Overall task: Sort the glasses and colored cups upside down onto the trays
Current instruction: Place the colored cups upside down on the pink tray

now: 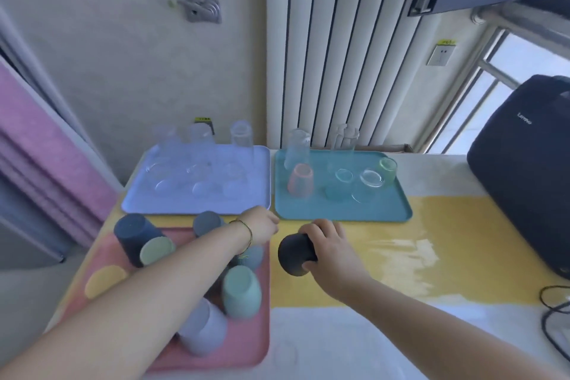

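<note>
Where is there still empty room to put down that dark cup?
The pink tray is bare at its near right corner, beside the lilac cup. The yellow cloth between the teal tray and black bag is open. The pink tray's middle is crowded.

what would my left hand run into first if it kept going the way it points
Probably the near left corner of the teal tray, just ahead of the left hand; the hand's height is unclear, so it might pass over.

Black bag (521, 163), white radiator (339, 46), pink curtain (40, 145).
</note>
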